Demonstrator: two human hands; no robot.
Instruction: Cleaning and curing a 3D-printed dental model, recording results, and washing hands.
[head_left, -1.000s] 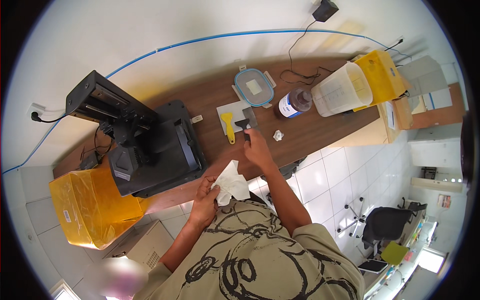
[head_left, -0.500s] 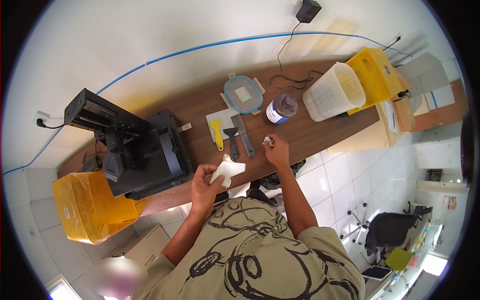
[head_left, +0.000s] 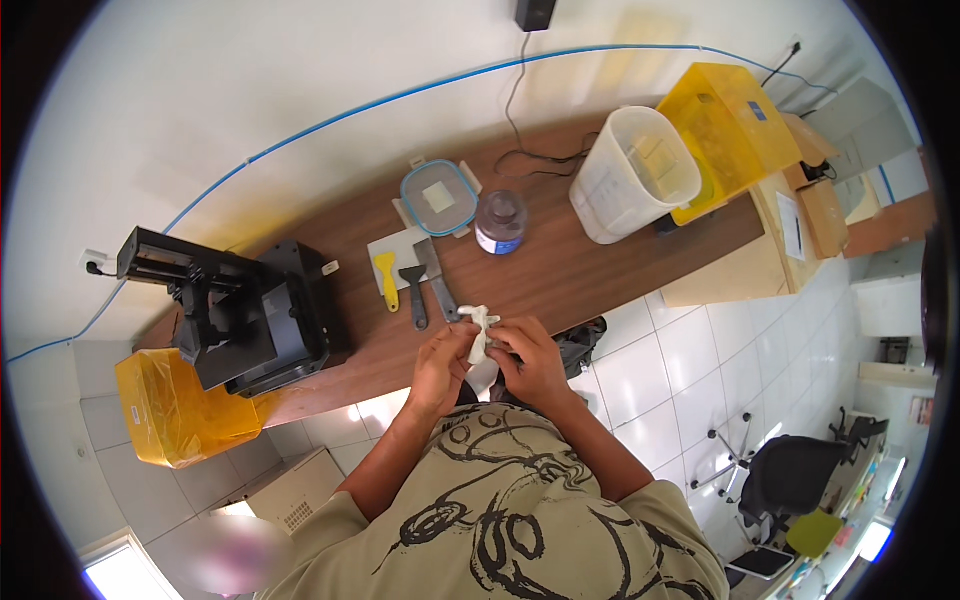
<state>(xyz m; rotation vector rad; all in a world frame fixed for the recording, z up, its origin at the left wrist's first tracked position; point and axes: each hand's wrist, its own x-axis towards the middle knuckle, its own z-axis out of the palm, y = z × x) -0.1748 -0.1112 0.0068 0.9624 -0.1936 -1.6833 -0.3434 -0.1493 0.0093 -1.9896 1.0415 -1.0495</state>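
My left hand (head_left: pixel 441 362) and my right hand (head_left: pixel 533 362) meet in front of my body at the table's near edge. Between them is a soft, crumpled white piece (head_left: pixel 480 330), thin like tissue or a glove; I cannot tell which. Fingers of both hands pinch it from either side. Just beyond lie a metal-bladed scraper (head_left: pixel 431 270), a black scraper (head_left: pixel 414 298) and a yellow scraper (head_left: pixel 387 282), partly over a pale sheet (head_left: pixel 400 245). A dark translucent bottle (head_left: pixel 502 218) with a blue and white label stands behind my hands, beside a blue-rimmed clear lidded box (head_left: pixel 465 190).
A black 3D printer (head_left: pixel 270 320) takes up the table's left end, with a wrapped yellow cover (head_left: pixel 180 410) below it. At right stand a tall translucent bin (head_left: pixel 610 195) and an open yellow cover (head_left: pixel 775 140). A black cable (head_left: pixel 540 160) runs along the wall side.
My right hand has come left to join my left hand at the white piece. My left hand has shifted slightly right. The view has moved, so the table items appear farther left.
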